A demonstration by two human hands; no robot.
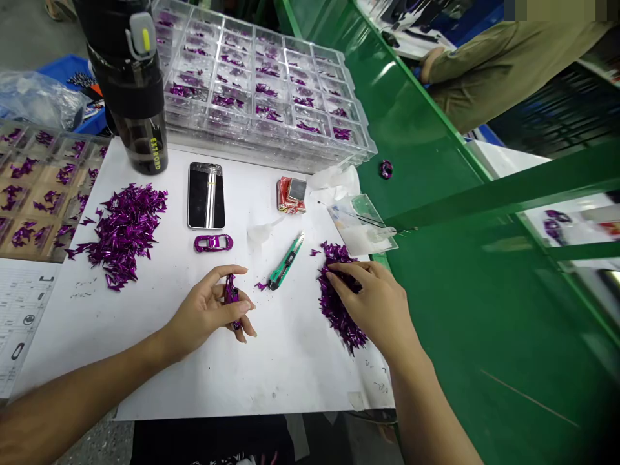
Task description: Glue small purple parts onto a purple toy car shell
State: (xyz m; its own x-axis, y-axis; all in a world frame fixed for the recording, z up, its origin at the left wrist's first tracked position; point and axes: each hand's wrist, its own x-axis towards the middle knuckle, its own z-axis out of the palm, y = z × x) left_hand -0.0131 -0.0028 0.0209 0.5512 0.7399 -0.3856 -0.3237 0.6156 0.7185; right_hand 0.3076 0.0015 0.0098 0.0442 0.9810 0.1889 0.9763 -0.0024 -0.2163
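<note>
Head view: left hand [206,310] grips a purple toy car [231,300], long axis running up the frame; half-curled right hand [371,303] rests on a purple foil pile [336,316] at center right, any grip hidden.

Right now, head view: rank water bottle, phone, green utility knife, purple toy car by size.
Water bottle, though nearness to the camera makes that unsure; phone; then utility knife and toy car, which look alike.

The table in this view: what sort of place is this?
Probably a factory workshop for toy cars: what looks like a green conveyor belt, stacked clear compartment trays of purple metallic pieces, and a purple toy car in the left hand.
</note>
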